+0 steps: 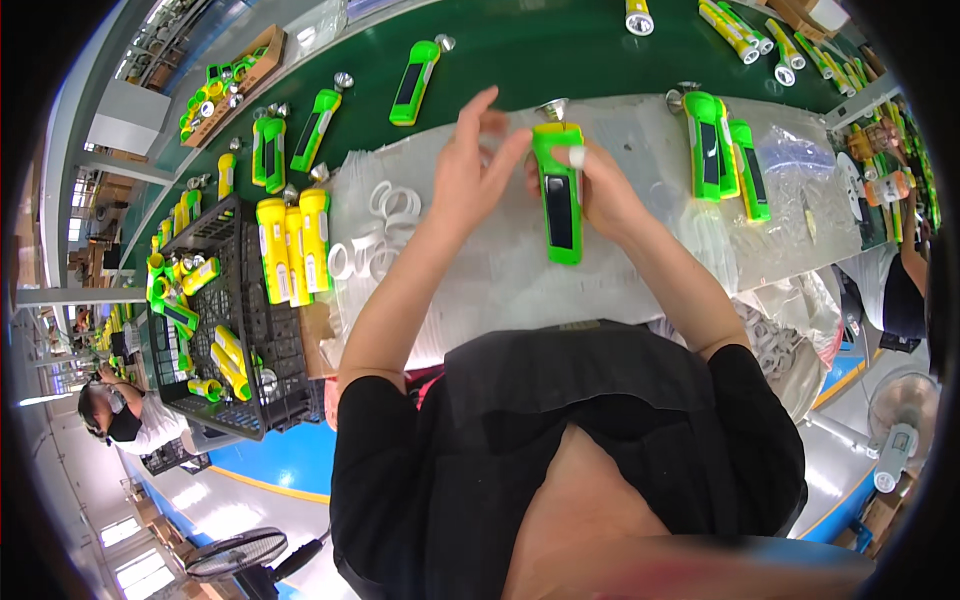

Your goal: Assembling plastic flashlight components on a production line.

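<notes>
One green flashlight (pixel 562 222) above the plastic-covered worktop (pixel 480 285), long axis nearly fore-and-aft, silver reflector (pixel 553 108) just past its far end. Right hand (pixel 605 192) nearer: fingers clamped on the upper body, thumb across the front. Left hand (pixel 474 168) blurred, fingers spread; flashlight just to their right, fingertip contact cannot be told.
</notes>
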`<move>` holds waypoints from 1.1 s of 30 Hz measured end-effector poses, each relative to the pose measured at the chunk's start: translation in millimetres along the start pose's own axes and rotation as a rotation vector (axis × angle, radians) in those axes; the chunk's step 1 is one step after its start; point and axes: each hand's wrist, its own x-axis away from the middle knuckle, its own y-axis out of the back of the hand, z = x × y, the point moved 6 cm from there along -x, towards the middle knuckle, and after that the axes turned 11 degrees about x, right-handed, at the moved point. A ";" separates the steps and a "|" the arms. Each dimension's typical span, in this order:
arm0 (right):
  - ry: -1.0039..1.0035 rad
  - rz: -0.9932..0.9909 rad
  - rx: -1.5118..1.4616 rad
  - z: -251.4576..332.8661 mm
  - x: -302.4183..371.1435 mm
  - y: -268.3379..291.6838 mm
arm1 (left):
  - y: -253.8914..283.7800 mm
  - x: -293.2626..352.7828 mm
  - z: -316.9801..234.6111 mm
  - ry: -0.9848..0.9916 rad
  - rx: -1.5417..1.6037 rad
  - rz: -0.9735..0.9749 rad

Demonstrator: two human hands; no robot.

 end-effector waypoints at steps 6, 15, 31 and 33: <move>-0.095 0.272 0.130 -15.4 65.4 -45.4 | -22.3 34.7 -19.2 0.076 0.474 0.218; -0.049 0.346 0.313 -16.4 95.5 -63.9 | -8.0 60.5 -54.4 -0.251 0.274 0.068; 0.107 -0.362 0.002 -1.3 122.9 29.4 | -93.4 44.0 6.7 -0.200 -0.081 0.108; 0.106 -0.371 0.018 0.8 128.6 31.9 | -108.5 51.9 17.9 -0.314 -0.407 0.263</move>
